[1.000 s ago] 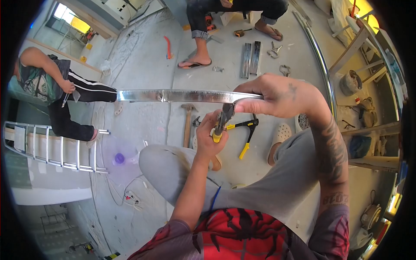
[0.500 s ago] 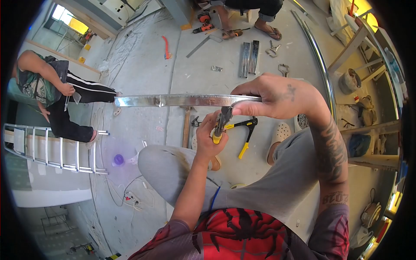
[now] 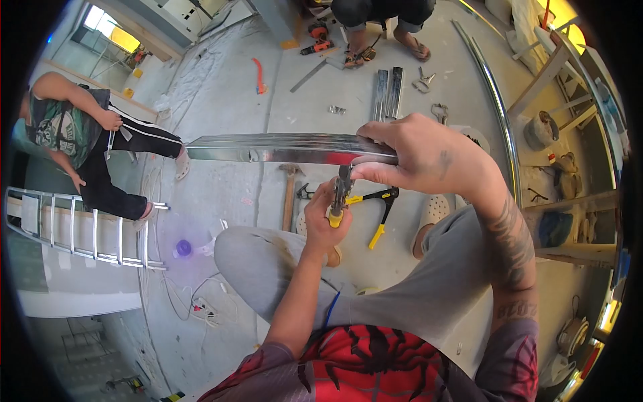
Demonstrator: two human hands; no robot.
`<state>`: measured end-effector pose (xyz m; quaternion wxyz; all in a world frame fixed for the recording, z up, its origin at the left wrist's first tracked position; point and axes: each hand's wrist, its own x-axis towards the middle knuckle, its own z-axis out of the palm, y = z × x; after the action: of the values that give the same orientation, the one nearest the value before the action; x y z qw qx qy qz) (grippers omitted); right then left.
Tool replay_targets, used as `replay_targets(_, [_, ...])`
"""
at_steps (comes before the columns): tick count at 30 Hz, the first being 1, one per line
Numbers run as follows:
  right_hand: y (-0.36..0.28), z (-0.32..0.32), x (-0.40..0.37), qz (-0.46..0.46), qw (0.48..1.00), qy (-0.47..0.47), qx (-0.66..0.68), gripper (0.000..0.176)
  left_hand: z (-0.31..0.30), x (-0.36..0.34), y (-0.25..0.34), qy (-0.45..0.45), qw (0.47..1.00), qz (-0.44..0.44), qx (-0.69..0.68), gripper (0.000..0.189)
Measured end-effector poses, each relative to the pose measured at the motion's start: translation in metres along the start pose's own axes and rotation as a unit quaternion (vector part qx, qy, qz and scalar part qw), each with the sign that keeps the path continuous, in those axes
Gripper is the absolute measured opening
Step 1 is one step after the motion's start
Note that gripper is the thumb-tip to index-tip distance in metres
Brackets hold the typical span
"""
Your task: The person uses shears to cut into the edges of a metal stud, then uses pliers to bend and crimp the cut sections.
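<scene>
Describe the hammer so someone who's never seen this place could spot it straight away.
Find the shiny metal channel across the middle of the picture, its right end in the right hand. Just below it in view, on the floor left of the left hand, lies the hammer. Its wooden handle sets it apart from the yellow-and-black tool showing to that hand's right.

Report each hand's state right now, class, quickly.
Left hand: closed, holding a yellow-handled dark metal tool.
Right hand: closed, holding a long, shiny silver metal profile.
</scene>
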<state>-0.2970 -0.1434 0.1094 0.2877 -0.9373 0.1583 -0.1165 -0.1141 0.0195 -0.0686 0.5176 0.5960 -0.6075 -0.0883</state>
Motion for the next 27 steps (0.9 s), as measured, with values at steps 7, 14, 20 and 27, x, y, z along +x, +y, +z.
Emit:
replay_targets(7, [-0.003,0.002,0.0,-0.038,0.995,0.09,-0.034,0.058,0.003,0.005,-0.002,0.009,1.0,0.011,0.008,0.061])
replay_targets(14, [-0.004,-0.003,0.001,-0.012,0.999,0.014,-0.045,0.058,0.002,0.007,0.002,-0.001,1.0,-0.013,0.017,0.061])
replay_targets(20, [0.0,0.003,0.001,-0.029,0.997,0.058,-0.046,0.06,0.003,0.009,-0.001,0.0,1.0,-0.004,0.015,0.059])
replay_targets(27, [-0.002,0.004,0.0,-0.024,0.995,0.089,-0.048,0.055,0.004,0.009,-0.002,-0.002,1.0,-0.026,-0.005,0.048])
